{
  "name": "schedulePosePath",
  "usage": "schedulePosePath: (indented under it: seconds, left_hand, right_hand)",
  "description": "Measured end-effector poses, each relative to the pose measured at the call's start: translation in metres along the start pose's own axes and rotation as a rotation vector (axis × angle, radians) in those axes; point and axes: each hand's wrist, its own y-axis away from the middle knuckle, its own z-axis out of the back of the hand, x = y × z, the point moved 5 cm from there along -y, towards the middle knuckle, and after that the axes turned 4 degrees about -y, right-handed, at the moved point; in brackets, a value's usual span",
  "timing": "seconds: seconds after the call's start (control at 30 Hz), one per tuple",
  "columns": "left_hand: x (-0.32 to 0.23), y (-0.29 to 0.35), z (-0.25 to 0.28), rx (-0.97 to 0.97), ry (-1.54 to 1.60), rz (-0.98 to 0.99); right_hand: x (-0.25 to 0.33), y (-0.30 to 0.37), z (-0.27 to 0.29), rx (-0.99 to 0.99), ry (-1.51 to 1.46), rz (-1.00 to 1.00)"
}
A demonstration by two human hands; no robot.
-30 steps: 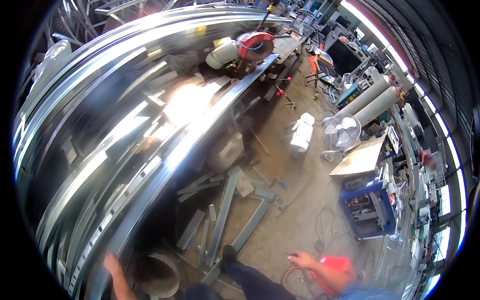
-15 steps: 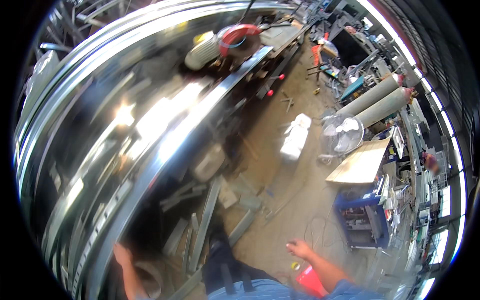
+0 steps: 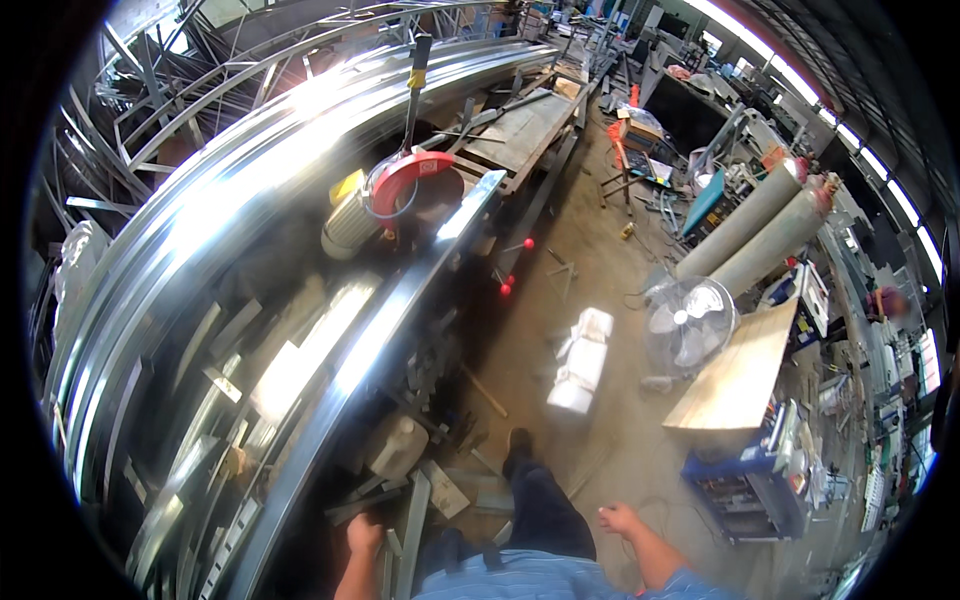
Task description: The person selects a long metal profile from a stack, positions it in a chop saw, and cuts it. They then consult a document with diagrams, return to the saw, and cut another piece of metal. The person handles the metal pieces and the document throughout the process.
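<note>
Here, hands apart, right half-curled, empty, left's hold unclear, long metal beam nearby

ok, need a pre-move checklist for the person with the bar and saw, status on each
1. Left hand off the long shiny bar: ok, a gap shows between them.
2. Right hand unloaded: ok, nothing visible in it.
3. Red-guarded saw stopped: cannot tell from a still.
4. Bar secured near the saw: cannot tell, no clamp can be made out gripping it.
5. Floor near the feet clear: not ok, metal strips lie to the left, and a white bundle lies ahead, to the right of the forward shoe.
</note>
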Motion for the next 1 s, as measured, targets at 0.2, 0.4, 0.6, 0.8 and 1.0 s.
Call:
schedulePosePath:
  seconds: [0.2, 0.4, 0.6, 0.8, 1.0]
  left_hand:
    - [-0.199, -0.094, -0.022, -0.141, 0.059, -0.091]
    - [-0.350, -0.141, -0.012, -0.190, 0.011, -0.076]
    - [-0.479, -0.213, 0.063, -0.448, -0.034, -0.167]
    - [-0.548, -0.321, 0.099, -0.522, -0.256, -0.199]
    - [-0.556, -0.417, 0.087, -0.700, -0.473, -0.116]
  right_hand:
    - [0.140, -0.148, 0.045, 0.010, 0.062, -0.102]
    - [0.369, -0.285, 0.106, -0.076, 0.234, 0.194]
    - [0.658, -0.347, 0.086, -0.165, 0.725, 0.803]
    - [0.849, -0.386, -0.020, -0.098, 1.070, 1.080]
    - [0.952, -0.418, -0.158, 0.034, 1.483, 1.338]
